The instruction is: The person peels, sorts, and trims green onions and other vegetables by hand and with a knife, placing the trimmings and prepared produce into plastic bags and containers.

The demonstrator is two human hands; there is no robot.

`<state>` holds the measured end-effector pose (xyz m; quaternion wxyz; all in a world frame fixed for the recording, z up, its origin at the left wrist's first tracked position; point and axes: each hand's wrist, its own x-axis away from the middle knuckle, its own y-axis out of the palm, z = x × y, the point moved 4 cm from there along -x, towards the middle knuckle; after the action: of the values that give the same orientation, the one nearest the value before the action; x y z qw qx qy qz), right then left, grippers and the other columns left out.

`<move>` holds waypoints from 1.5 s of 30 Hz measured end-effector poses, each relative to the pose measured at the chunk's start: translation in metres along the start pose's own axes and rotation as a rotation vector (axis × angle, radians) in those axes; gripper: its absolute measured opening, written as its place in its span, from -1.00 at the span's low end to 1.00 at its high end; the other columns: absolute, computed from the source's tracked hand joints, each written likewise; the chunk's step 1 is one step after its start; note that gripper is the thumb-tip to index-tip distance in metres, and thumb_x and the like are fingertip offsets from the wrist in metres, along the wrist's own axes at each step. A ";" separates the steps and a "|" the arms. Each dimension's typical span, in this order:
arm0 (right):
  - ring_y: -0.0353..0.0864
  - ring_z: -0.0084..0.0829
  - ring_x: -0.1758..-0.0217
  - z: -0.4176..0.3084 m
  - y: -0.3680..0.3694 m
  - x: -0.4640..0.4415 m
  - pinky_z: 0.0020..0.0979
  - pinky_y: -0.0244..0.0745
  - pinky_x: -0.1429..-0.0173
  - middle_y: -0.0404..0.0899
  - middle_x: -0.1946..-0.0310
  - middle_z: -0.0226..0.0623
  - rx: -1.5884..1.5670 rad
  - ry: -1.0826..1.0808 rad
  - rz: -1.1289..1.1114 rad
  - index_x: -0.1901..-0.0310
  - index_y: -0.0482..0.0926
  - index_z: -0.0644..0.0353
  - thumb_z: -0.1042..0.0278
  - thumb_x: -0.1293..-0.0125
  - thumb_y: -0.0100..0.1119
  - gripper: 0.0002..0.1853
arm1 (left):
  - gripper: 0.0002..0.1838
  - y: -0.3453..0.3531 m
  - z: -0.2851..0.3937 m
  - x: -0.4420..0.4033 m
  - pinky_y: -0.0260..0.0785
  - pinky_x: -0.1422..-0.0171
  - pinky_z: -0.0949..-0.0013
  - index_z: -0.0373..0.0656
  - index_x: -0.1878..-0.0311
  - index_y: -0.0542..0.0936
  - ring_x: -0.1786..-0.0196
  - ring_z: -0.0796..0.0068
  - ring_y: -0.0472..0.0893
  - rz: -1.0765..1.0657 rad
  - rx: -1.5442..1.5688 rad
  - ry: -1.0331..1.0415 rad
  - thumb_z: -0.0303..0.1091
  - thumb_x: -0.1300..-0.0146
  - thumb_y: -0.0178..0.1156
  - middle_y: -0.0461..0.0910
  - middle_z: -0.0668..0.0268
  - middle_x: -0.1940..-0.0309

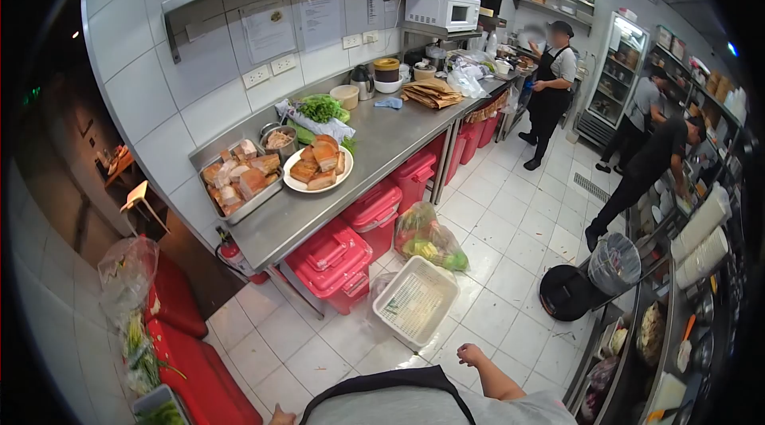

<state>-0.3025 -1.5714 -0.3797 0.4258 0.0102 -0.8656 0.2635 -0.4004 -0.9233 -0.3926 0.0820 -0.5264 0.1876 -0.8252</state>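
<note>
My right hand (472, 355) hangs over the tiled floor with its fingers curled in, and nothing shows in it. Nearest to it is a white plastic basket (434, 272) on the floor, with a few green scraps inside. My left hand (281, 416) is low at the bottom edge, mostly cut off, so its grip is hidden. On the steel counter (307, 218) ahead stand a metal tray (253, 213) of browned meat chunks and a white plate (348, 168) with more chunks. A metal bowl (291, 148) of meat pieces and leafy greens (320, 109) sit behind them.
Red lidded bins (327, 262) stand under the counter. A plastic bag of vegetables (426, 238) lies beside the basket. On the right are a lined waste bin (614, 262) and a black round lid (566, 293). Several co-workers (551, 82) stand farther back.
</note>
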 end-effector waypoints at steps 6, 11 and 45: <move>0.65 -0.25 0.43 -0.002 0.147 -0.044 -0.21 0.57 0.44 0.61 0.32 -0.23 0.976 -0.406 -0.375 0.27 0.59 0.16 0.29 0.00 0.15 -0.76 | -0.09 -0.089 0.038 -0.041 0.52 0.23 0.08 -0.01 -0.37 -0.10 0.38 0.26 0.57 -0.026 -0.003 0.061 -0.47 0.01 0.19 0.55 0.14 0.40; 0.64 -0.22 0.44 -0.095 0.213 -0.010 -0.25 0.58 0.47 0.61 0.36 -0.18 1.394 -0.910 -0.379 0.32 0.60 0.19 0.30 0.05 0.16 -0.76 | -0.12 -0.162 0.063 -0.071 0.52 0.22 0.09 -0.04 -0.36 -0.05 0.37 0.25 0.57 -0.003 0.024 0.115 -0.46 0.01 0.20 0.56 0.13 0.38; 0.62 -0.19 0.26 -0.741 0.662 0.007 -0.26 0.49 0.12 0.63 0.34 -0.14 1.054 -1.112 -0.663 0.11 0.55 0.14 0.21 -0.06 0.16 -0.66 | -0.35 -0.347 -0.055 -0.086 0.40 0.02 0.20 -0.22 -0.20 0.34 0.19 0.15 0.59 0.361 0.427 0.021 -0.33 0.07 0.13 0.60 0.00 0.31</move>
<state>0.0750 -0.6554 -0.3016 -0.0686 0.5909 -0.6651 0.4513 -0.3913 -0.5644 -0.3477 0.3347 -0.4467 0.1012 -0.8235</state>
